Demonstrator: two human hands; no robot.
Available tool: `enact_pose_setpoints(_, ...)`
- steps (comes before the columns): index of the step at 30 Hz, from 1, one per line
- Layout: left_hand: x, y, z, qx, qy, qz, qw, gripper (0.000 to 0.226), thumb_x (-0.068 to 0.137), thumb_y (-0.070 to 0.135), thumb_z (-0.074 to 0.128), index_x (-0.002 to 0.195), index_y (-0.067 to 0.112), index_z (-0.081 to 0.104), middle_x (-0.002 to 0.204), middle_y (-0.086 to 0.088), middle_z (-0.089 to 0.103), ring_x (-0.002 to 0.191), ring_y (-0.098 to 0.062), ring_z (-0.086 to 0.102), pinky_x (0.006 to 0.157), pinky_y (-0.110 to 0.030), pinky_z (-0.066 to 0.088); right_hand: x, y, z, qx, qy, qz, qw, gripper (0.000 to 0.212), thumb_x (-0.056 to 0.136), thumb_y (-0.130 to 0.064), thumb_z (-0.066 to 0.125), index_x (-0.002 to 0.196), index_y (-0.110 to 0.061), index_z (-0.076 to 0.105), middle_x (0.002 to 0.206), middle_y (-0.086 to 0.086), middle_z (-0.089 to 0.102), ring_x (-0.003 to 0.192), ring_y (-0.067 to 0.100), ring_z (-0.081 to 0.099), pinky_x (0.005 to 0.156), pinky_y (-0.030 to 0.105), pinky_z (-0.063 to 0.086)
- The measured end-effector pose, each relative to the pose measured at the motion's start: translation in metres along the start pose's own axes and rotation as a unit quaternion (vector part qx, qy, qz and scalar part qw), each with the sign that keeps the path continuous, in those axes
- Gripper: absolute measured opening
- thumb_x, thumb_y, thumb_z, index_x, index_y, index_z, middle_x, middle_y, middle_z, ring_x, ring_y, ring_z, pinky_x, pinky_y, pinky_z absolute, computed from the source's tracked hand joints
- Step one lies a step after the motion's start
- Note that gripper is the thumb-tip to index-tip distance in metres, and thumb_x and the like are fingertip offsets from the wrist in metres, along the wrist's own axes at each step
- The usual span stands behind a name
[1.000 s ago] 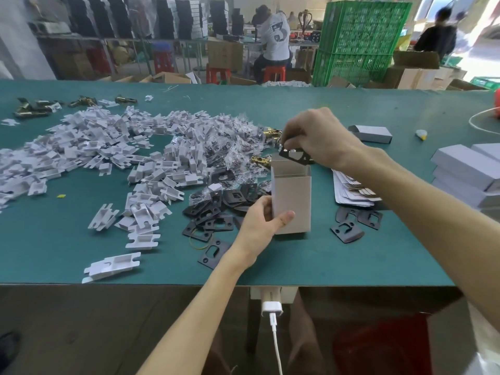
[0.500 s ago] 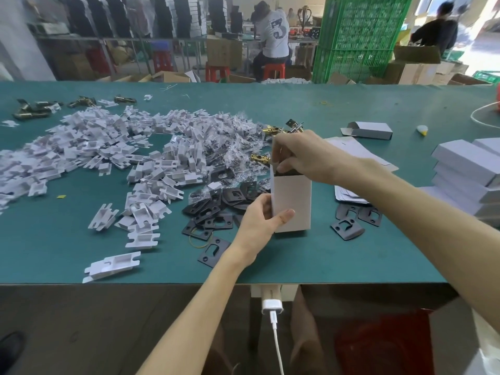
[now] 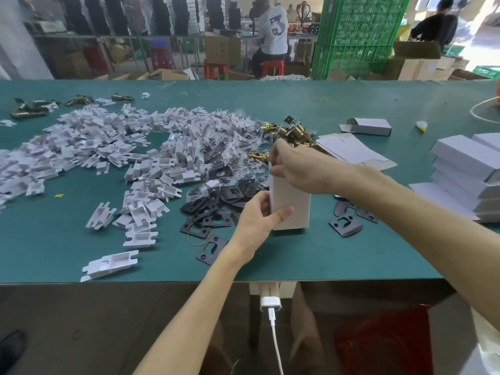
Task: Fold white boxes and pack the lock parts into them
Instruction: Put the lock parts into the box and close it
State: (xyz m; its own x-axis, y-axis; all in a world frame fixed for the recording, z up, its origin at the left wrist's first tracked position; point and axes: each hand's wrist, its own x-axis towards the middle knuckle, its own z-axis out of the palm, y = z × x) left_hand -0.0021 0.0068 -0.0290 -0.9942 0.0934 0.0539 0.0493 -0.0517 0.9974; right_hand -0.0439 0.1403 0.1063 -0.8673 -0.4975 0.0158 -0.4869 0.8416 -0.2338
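The white box (image 3: 293,209) stands upright on the green table (image 3: 270,262), near the front edge and about the middle of the view, with its long side vertical. The left hand (image 3: 255,219) grips it low on its left side, the thumb laid across the front face and the fingers curled round behind. The right hand (image 3: 297,169) covers the top of the box, its fingers (image 3: 277,155) bent down over the upper rim and clamped on it. This hand hides the opening, so neither the contents nor the state of the top flap can be told.

Just left of the box lies a scatter of black strike plates (image 3: 213,204), and three further strike plates (image 3: 346,226) lie just to its right. Behind the box are brass latch bolts (image 3: 293,131) and a heap of small parts in clear bags (image 3: 232,150). Farther left, a broad pile of white inserts (image 3: 89,147) spreads over the table.

Flat box blanks (image 3: 351,150) lie behind the right forearm. Beyond them a single folded box (image 3: 370,127) lies on its side with an end flap open. At the right edge closed white boxes (image 3: 465,169) lie flat in a stack, one upon another.
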Motion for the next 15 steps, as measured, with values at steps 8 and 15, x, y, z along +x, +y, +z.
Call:
enact_pose_setpoints(8,-0.002,0.001,0.001,0.010,0.005,-0.001,1.000,0.041,0.092,0.020,0.079,0.127,0.012,0.061,0.120,-0.001,0.075,0.112,-0.015,0.071,0.095,-0.029,0.058,-0.011,0.000,-0.010,0.002,0.088,-0.035,0.995,0.023,0.103,-0.039,0.054,0.104,-0.016,0.054,0.094,0.002,0.070,0.084,0.021,0.065,0.074,0.041,0.056)
enact_pose_setpoints(15,-0.001,0.003,-0.002,-0.049,0.061,-0.013,0.997,0.039,0.101,0.020,0.067,0.135,0.006,0.054,0.130,-0.009,0.069,0.122,-0.025,0.066,0.105,-0.042,0.055,0.019,0.039,0.007,0.353,0.263,0.095,0.893,0.009,0.098,-0.006,0.061,0.104,-0.004,0.065,0.096,0.012,0.076,0.085,0.020,0.073,0.075,0.030,0.059)
